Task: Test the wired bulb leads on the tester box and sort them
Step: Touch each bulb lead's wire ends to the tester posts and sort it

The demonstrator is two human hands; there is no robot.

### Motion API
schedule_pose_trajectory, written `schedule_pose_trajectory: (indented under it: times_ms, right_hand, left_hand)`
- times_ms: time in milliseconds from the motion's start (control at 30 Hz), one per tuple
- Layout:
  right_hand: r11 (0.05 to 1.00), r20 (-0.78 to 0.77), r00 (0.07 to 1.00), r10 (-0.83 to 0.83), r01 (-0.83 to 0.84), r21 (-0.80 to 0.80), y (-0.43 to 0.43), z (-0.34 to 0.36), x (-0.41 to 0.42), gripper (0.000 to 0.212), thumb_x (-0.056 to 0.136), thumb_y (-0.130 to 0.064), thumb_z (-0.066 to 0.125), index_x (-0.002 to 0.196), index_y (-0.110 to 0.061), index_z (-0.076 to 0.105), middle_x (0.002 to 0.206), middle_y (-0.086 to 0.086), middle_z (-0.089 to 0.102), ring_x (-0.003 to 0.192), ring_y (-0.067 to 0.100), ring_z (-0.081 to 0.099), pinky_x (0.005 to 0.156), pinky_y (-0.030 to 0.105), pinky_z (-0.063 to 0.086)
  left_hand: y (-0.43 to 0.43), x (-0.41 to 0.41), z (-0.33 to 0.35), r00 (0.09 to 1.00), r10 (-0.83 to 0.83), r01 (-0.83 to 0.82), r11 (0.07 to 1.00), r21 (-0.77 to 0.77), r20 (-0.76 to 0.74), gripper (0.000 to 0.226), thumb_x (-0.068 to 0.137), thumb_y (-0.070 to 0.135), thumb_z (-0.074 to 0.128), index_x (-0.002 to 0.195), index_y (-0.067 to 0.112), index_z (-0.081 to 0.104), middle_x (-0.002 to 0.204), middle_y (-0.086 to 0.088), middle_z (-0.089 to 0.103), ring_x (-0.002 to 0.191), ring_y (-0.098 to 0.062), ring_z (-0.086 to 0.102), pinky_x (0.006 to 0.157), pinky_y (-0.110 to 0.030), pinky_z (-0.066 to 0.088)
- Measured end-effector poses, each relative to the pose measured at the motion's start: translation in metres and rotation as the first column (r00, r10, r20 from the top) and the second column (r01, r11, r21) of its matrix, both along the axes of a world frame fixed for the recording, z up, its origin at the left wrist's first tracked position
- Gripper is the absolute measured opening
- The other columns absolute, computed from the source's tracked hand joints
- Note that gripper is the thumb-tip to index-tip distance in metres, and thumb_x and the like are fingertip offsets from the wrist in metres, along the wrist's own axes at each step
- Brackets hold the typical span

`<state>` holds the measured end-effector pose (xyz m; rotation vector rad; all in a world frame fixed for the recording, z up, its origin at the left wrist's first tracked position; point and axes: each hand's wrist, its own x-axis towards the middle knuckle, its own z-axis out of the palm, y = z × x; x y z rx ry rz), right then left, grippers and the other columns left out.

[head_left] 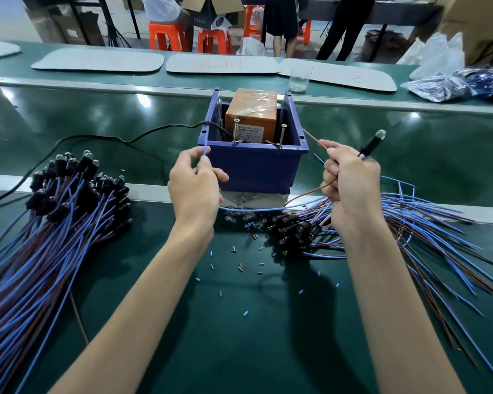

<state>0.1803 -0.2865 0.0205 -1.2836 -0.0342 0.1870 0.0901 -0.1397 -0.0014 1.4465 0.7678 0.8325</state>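
Head view: left hand point(195, 183) pinches the blue lead point(205, 156) near its tip, thumb and forefinger closed on it. The tip stands just before the tester box point(256, 166), at its near-left corner. Right hand point(350, 183) is curled tight: brown lead point(313, 140) pinched, tip aimed toward the box's right wall, apart from it; bulb point(373, 140) juts up past the knuckles. Blue lead sags between the hands. Two screws point(235, 131) stand at the near rim. Left pile point(69, 200) and right pile point(396, 220) flank the arms.
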Motion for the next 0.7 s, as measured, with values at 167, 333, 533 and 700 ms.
schedule_pose_trajectory:
  times_ms: [167,333,533,700]
  right_hand:
    - [0.997,-0.025,0.998,0.059,-0.06,-0.045,0.005,-0.003,-0.004,0.028,0.097,-0.003,0.04,0.092,-0.012,0.066,0.05,-0.008,0.03,0.038,0.002,0.021,0.033,0.013,0.017]
    - [0.99,-0.027,0.992,0.122,-0.123,-0.069,0.008,-0.003,-0.005,0.03,0.096,-0.003,0.04,0.09,-0.011,0.068,0.044,-0.011,0.029,0.037,0.002,0.02,0.033,0.013,0.017]
    - [0.983,-0.01,0.987,0.159,-0.16,-0.094,0.009,-0.004,-0.008,0.031,0.094,-0.003,0.041,0.088,-0.013,0.07,0.046,-0.01,0.027,0.037,0.003,0.019,0.034,0.014,0.017]
    - [0.979,0.006,0.984,0.179,-0.178,-0.104,0.007,-0.004,-0.008,0.03,0.094,-0.004,0.042,0.088,-0.012,0.07,0.044,-0.011,0.027,0.036,0.002,0.02,0.033,0.013,0.018]
  left_hand:
    - [0.001,0.01,-0.002,0.999,0.031,-0.031,1.0,0.001,-0.035,0.022,0.097,0.015,0.041,0.096,0.031,0.057,0.046,0.013,0.06,0.058,-0.017,0.041,0.068,-0.034,0.035]
    - [0.008,0.005,-0.002,0.984,-0.135,0.14,0.989,0.043,-0.114,0.026,0.094,0.014,0.049,0.088,0.03,0.067,0.044,0.011,0.057,0.052,-0.012,0.039,0.05,-0.025,0.029]
    - [0.017,0.002,0.002,0.978,-0.172,0.176,0.984,0.03,-0.114,0.028,0.094,0.014,0.05,0.082,0.03,0.069,0.042,0.013,0.052,0.051,-0.004,0.044,0.05,-0.023,0.028]
    - [0.016,0.003,0.0,0.975,-0.189,0.192,0.981,0.015,-0.119,0.028,0.094,0.013,0.051,0.083,0.03,0.07,0.045,0.012,0.054,0.051,-0.003,0.046,0.051,-0.022,0.029]
